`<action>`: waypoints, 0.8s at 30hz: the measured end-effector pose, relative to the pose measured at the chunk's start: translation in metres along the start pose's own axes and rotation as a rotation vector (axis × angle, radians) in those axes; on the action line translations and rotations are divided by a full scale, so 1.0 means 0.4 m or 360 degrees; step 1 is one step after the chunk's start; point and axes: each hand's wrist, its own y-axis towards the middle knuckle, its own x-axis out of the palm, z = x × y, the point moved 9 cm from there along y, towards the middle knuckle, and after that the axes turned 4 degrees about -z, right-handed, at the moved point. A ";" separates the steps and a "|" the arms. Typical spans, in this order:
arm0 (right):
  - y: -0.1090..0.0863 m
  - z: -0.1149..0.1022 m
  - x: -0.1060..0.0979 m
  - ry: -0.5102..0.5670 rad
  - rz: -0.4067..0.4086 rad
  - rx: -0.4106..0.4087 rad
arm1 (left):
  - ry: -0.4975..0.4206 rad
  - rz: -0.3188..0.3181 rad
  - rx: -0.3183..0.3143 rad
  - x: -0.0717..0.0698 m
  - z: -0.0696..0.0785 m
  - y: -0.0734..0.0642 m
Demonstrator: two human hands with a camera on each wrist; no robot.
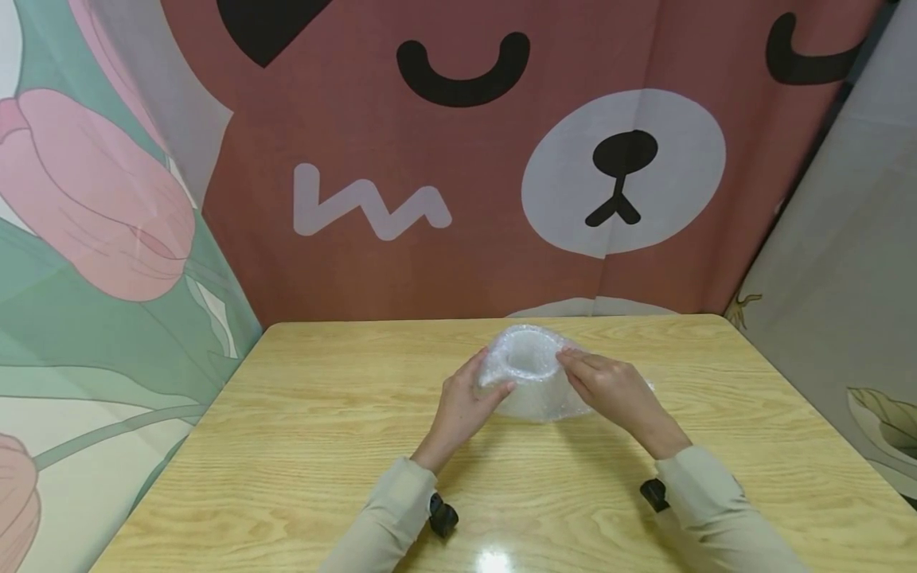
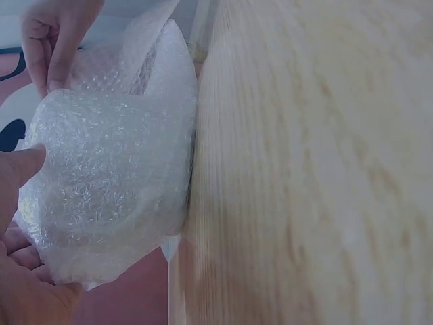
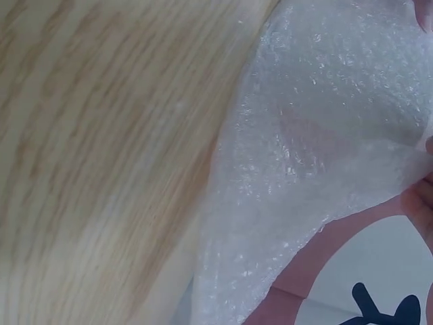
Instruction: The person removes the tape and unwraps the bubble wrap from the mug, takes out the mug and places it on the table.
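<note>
A roll of clear bubble wrap (image 1: pixel 540 400) stands upright on the table, its round hollow facing up. My left hand (image 1: pixel 462 404) holds the roll's left side, thumb at the front and fingers behind. In the left wrist view that thumb (image 2: pixel 27 164) lies against the bubbled surface. My right hand (image 1: pixel 618 390) pinches the upper edge of the wrap on the right of the hollow. A loose flap (image 2: pixel 125 64) stretches away from the roll beside the right hand in the left wrist view. The right wrist view shows the sheet (image 3: pixel 270 183) hanging from the pinching fingers (image 3: pixel 419 203).
The light wooden table (image 1: pixel 301 414) extends around the roll. Behind its far edge hangs a reddish-brown cloth (image 1: pixel 473 270) with a cartoon face. A floral cloth (image 1: pixel 93 334) borders the left side, and a grey cloth (image 1: pixel 845 239) the right.
</note>
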 end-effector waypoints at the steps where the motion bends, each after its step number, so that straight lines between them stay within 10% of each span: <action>1: 0.001 0.000 0.000 -0.0001 0.0001 -0.0004 | -0.0003 -0.0003 -0.0005 0.000 -0.002 0.001; 24: 0.014 -0.001 -0.019 -0.0022 0.0066 -0.0052 | -0.0036 -0.0017 -0.0030 0.002 -0.005 0.000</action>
